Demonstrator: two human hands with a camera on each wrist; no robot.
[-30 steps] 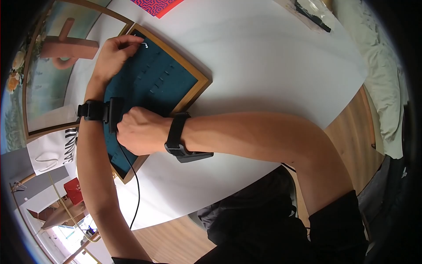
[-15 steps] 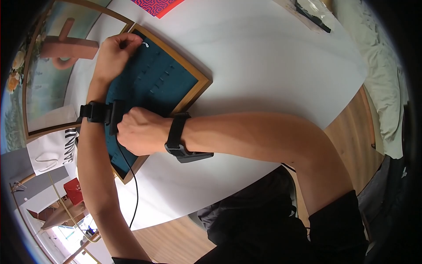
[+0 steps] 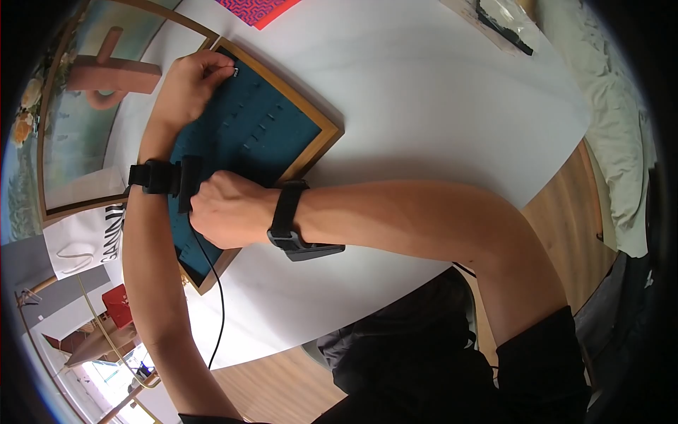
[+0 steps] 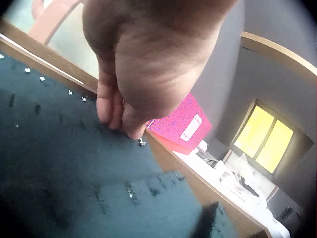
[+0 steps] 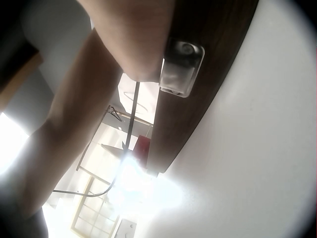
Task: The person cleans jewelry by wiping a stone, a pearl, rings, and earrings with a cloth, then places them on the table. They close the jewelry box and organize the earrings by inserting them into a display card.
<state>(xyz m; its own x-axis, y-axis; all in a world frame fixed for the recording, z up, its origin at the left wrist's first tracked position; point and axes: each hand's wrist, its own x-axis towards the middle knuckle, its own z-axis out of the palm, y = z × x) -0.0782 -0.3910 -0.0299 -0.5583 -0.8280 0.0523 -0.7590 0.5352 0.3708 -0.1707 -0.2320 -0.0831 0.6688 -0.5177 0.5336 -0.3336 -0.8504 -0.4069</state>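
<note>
My left hand (image 3: 187, 88) is at the far left corner of a wood-framed box (image 3: 328, 134) lined with dark teal fabric (image 3: 233, 127). Its thumb and fingertips pinch a small silver stud earring (image 4: 142, 142), close against the lining beside the wooden rim. Other tiny silver studs (image 4: 42, 79) sit in a row along the far edge in the left wrist view. My right hand (image 3: 229, 210) rests over the near side of the box, fingers curled and knuckles toward my left wrist. I cannot tell whether it holds anything; its palm and fingertips are hidden.
The box's framed glass lid (image 3: 63, 208) stands raised at the left. A metal latch (image 5: 182, 68) is on the box's side. A black cable (image 3: 221, 304) hangs from the left wrist camera. A pink-and-purple patterned packet (image 3: 258, 10) and a clear plastic bag (image 3: 508, 25) lie on the white table (image 3: 438, 106).
My left fingertips have shifted slightly right onto the silver earring, which showed beside them before and is now partly covered. The right hand has stayed in place.
</note>
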